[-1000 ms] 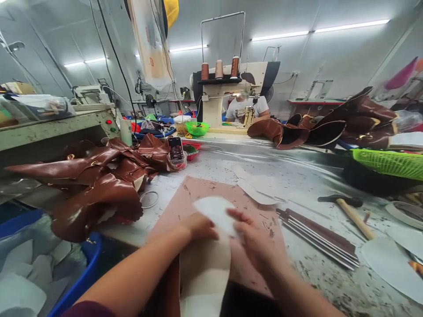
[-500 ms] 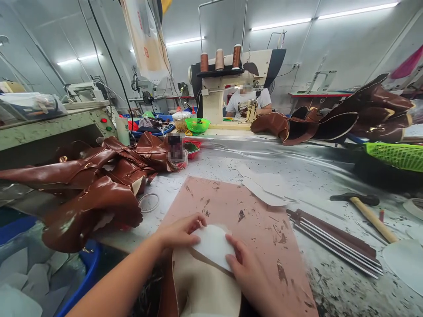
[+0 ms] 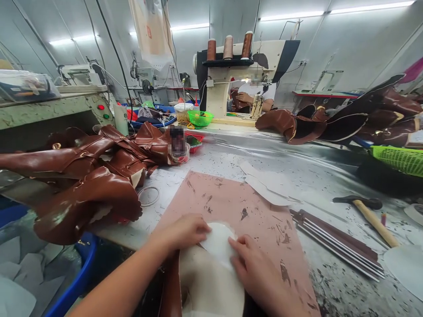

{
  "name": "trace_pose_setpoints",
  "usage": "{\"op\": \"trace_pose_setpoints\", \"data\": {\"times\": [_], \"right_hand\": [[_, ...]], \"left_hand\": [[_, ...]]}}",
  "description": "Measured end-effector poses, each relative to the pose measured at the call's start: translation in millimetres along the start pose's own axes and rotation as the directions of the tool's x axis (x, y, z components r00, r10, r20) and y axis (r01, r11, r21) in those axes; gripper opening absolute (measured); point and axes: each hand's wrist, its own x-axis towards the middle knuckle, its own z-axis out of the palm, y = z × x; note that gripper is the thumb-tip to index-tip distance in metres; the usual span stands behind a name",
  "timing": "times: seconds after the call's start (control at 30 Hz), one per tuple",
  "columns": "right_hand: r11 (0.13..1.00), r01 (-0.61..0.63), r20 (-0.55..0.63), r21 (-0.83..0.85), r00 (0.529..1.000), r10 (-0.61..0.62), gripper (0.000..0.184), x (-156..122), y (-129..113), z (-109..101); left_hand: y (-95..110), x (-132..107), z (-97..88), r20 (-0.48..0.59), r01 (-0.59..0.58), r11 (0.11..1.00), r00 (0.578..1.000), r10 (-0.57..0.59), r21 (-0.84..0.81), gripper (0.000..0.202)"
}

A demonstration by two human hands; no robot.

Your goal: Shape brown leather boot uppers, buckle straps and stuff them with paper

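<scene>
A white rounded sheet piece lies over the far end of a beige-lined brown leather piece, at the near edge of a pink board. My left hand has its curled fingers and thumb closed on the white piece's left edge. On the opposite edge, my right hand grips with thumb and index finger, the other fingers bent. The fingertips' undersides are hidden. The near part of the leather piece runs out of view at the bottom.
The pink board lies on the worktable. White sheets, dark strips with white edges and a hammer are to the right. Brown leather pieces heap on the left above a blue tub. A person sits behind the sewing machine.
The white piece has settled closer against the beige lining, and the dark gap along its near edge has narrowed. Both hands have shifted slightly with it. The camera view has moved a little.
</scene>
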Motion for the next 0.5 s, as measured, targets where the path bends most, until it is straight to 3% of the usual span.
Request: {"op": "trace_pose_setpoints", "data": {"times": [0.1, 0.2, 0.33, 0.43, 0.5], "right_hand": [[0.976, 0.053, 0.063, -0.211, 0.997, -0.041, 0.032, 7.1, -6.0, -12.1], [0.971, 0.212, 0.054, -0.114, 0.977, -0.207, 0.038, 19.9, -17.6, -13.2], [0.903, 0.405, 0.038, 0.142, 0.910, -0.413, 0.054, 35.2, -31.8, 8.0], [0.873, 0.482, 0.163, 0.066, 0.858, -0.487, 0.062, 37.8, -35.3, 22.6], [0.863, 0.504, 0.210, 0.036, 0.840, -0.500, 0.068, 37.5, -34.3, 27.9]], "left_hand": [[11.7, -7.2, 2.1, -0.006, -0.043, 0.986, 0.999, 0.044, 0.162, 0.018], [16.6, -11.8, 1.7, 0.022, -0.081, 0.955, 0.997, 0.078, 0.285, 0.020], [2.1, -21.4, -12.8, -0.074, 0.031, 0.999, 0.997, -0.028, 0.042, 0.022], [-5.7, -46.9, -21.6, -0.249, 0.097, 0.995, 0.963, -0.103, -0.037, 0.029], [2.9, -70.6, -18.2, -0.340, 0.011, 0.998, 0.940, -0.034, -0.068, 0.030]]}}
